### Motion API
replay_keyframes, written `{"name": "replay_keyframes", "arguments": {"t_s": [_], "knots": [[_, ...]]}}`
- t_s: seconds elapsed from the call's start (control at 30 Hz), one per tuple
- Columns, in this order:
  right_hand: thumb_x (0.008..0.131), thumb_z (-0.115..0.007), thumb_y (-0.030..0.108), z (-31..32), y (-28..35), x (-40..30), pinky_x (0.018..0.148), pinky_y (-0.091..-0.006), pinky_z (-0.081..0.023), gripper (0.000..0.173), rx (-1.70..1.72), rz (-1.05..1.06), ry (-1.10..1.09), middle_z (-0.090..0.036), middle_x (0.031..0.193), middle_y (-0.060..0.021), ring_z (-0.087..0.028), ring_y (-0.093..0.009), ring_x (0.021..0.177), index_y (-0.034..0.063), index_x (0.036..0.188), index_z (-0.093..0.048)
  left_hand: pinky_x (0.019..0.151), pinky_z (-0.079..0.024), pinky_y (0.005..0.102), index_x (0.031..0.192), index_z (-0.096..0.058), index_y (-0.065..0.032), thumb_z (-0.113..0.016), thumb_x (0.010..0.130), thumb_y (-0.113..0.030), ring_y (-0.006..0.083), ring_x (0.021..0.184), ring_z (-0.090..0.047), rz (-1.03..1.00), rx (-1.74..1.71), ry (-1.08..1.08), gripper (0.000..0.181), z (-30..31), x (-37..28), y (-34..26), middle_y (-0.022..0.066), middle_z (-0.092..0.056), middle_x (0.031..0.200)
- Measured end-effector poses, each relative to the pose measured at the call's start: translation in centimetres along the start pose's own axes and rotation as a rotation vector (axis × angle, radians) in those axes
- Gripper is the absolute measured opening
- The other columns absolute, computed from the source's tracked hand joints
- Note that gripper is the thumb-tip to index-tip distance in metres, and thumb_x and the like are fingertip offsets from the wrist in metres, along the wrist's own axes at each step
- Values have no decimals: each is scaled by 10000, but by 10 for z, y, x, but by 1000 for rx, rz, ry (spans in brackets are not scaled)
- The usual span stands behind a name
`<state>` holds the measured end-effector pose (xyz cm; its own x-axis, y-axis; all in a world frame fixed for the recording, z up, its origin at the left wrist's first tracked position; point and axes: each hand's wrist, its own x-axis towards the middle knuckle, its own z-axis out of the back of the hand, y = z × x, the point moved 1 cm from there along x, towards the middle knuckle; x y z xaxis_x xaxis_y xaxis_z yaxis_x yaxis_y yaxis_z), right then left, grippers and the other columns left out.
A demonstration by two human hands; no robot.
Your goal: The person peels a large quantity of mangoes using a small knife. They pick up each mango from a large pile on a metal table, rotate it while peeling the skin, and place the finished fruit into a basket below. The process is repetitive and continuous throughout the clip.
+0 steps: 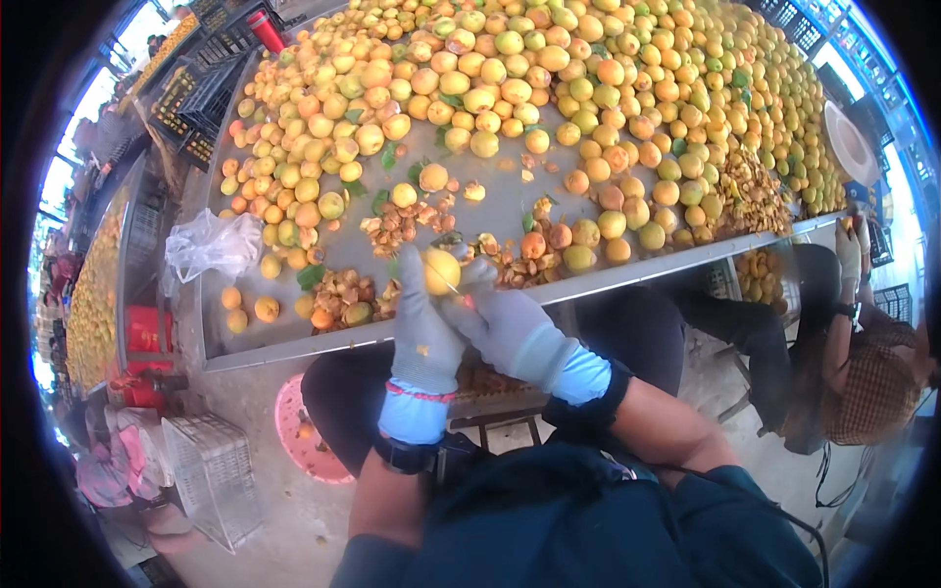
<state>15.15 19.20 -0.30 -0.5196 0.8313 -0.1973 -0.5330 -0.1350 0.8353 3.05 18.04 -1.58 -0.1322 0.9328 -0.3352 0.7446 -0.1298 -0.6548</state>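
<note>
My left hand (426,331), in a grey glove, holds a yellow apricot-like fruit (442,271) over the near edge of a metal-topped table (507,192). Close against it, my right hand (507,323), also gloved, grips a small knife (453,289); its thin blade lies at the fruit, and only a little of its reddish handle shows. Brown fruit scraps (344,290) lie left of my hands, and more scraps (522,272) lie to the right. Whole yellow and orange fruits (483,101) are heaped across the table beyond.
A clear plastic bag (213,246) lies at the table's left edge. Below stand a pink basin (301,430) and a white plastic crate (213,470). A gloved co-worker (871,367) sits at the right. A red can-like container (265,31) stands at the table's far left.
</note>
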Motion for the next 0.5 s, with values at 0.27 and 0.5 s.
{"name": "replay_keyframes", "arguments": {"t_s": [0.27, 0.5], "knots": [[937, -534, 404, 2, -20, -2, 603, -411, -494, 432, -153, 24, -24, -629, 728, -189, -628, -312, 632, -23, 948, -596, 852, -514, 338, 1203, -546, 29, -446, 983, -499, 218, 943, -619, -97, 428, -32, 581, 9, 1, 2, 139, -632, 1067], [948, -533, 420, 3, -25, -4, 564, -360, -473, 438, 255, -170, 113, -611, 699, -134, -601, -259, 617, -13, 932, -593, 693, -532, 280, 1038, -618, -9, -463, 978, -481, 163, 776, -643, 97, 256, -81, 500, 3, -1, 3, 105, -671, 908]]}}
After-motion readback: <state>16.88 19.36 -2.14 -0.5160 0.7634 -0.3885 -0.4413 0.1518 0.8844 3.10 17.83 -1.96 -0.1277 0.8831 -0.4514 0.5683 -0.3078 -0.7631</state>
